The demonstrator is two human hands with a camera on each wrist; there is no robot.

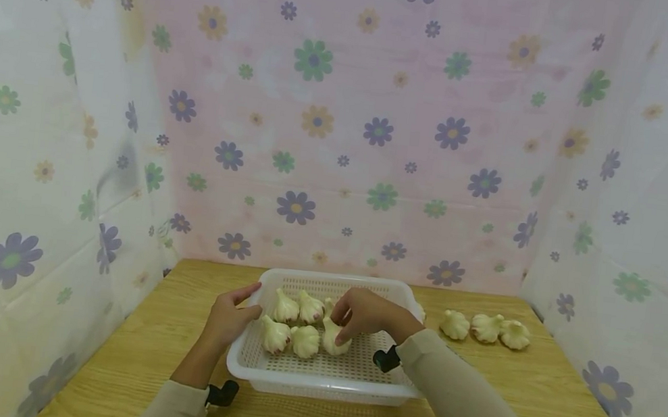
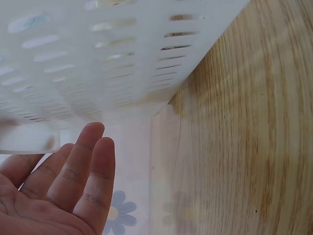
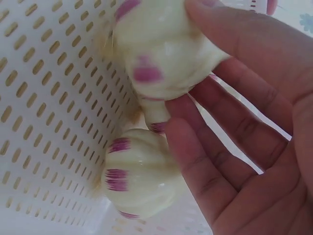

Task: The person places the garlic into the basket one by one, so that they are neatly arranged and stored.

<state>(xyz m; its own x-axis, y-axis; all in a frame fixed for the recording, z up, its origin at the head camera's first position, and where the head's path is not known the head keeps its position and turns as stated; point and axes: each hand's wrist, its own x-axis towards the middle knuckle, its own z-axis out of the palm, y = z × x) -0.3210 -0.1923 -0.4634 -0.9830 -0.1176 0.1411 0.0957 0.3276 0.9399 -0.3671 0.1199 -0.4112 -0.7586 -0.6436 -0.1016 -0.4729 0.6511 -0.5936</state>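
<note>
A white plastic basket with a slotted floor stands on the table. My right hand reaches over its right part, thumb and fingers pinching a garlic bulb low over the basket floor. The right wrist view shows that purple-marked bulb between thumb and fingers, with another bulb below. Several garlic bulbs sit in the left half of the basket. My left hand holds the left rim; in the left wrist view its fingers extend outside the wall, under the rim.
Several garlic bulbs lie in a row on the wooden table right of the basket, one partly hidden behind its right rim. Flower-patterned cloth hangs at the back and both sides.
</note>
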